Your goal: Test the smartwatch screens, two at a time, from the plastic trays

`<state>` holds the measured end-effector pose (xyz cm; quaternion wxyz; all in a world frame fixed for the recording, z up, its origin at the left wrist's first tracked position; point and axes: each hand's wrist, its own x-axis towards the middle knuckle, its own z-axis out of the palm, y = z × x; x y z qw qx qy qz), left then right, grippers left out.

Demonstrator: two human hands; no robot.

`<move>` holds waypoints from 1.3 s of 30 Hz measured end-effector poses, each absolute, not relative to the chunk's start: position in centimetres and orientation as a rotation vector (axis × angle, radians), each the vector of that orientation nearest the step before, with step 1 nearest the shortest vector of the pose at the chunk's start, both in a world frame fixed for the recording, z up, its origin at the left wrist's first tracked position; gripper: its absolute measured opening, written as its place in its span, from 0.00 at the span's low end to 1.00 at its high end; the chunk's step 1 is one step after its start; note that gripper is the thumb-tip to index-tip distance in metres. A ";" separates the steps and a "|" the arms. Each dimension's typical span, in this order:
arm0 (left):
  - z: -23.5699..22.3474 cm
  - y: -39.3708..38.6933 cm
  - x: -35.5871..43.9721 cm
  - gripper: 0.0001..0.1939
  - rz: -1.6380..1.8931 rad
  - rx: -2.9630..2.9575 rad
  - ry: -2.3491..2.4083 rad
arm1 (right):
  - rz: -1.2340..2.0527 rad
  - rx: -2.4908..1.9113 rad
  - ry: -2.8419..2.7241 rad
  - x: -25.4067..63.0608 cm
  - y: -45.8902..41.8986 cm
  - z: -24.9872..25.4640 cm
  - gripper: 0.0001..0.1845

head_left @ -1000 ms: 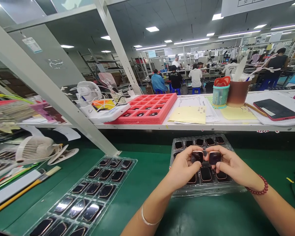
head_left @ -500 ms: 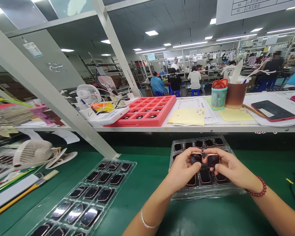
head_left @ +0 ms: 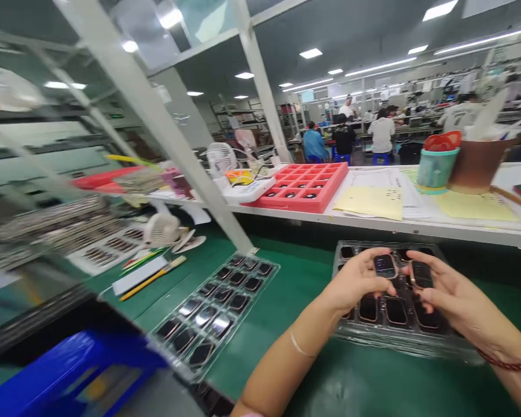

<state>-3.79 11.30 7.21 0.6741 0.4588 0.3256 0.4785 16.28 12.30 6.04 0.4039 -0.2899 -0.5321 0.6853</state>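
Note:
My left hand (head_left: 359,279) is closed on a smartwatch body (head_left: 384,266) with a dark screen and a gold-toned rim. A second smartwatch body (head_left: 421,274) is pinched between the thumb and fingers of my right hand (head_left: 458,298), its screen turned a little aside. The two watches are held close together, apart from each other. Both hands are above a clear plastic tray (head_left: 364,337) with more dark-screened watches in its pockets, some hidden under my hands. Left of it lies another clear tray (head_left: 272,277) of watches in rows.
On the white shelf (head_left: 301,219) are a red foam tray (head_left: 325,200), yellow paper (head_left: 367,201), a teal cup (head_left: 436,171) and a brown cup (head_left: 477,168). A slanted metal post (head_left: 219,202) meets the green bench. A brush (head_left: 154,278), small fan (head_left: 161,230) and blue stool (head_left: 69,370) are leftward.
The view has swung left, bringing the blue stool and stacked trays into sight. Both hands still hold their watches, which have tilted and moved slightly apart.

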 end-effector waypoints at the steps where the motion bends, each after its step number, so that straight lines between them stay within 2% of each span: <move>1: 7.1 11.5 -4.0 0.33 1.064 0.979 0.676 | 1.771 -0.748 -1.261 16.4 12.6 5.9 0.32; 5: 6.6 12.4 -4.7 0.23 0.981 0.709 0.493 | 1.983 -0.653 -0.950 16.6 13.7 5.1 0.19; 9: 6.6 12.8 -4.9 0.32 0.881 0.515 0.433 | 2.227 -0.531 -0.762 16.1 14.0 4.8 0.26; 12: 6.7 12.9 -4.9 0.32 0.845 0.492 0.439 | 2.251 -0.491 -0.748 15.9 14.1 4.7 0.28; 16: 7.2 12.5 -5.0 0.23 0.897 0.629 0.522 | 2.112 -0.506 -0.899 16.1 13.8 4.9 0.19; 17: 7.3 12.3 -4.9 0.22 0.937 0.709 0.573 | 2.054 -0.524 -0.963 16.1 13.7 5.0 0.19; 19: 7.5 12.0 -4.8 0.28 1.016 0.893 0.692 | 1.927 -0.572 -1.107 16.0 13.4 5.3 0.26; 21: 7.7 11.7 -4.6 0.31 1.056 1.056 0.786 | 1.792 -0.610 -1.244 15.7 13.2 5.5 0.29; 26: 7.9 11.1 -3.9 0.24 1.024 1.301 0.909 | 1.512 -0.693 -1.477 15.2 12.7 5.7 0.19; 39: 8.0 10.6 -3.6 0.22 1.004 1.397 0.951 | 1.398 -0.734 -1.634 15.0 12.3 5.7 0.13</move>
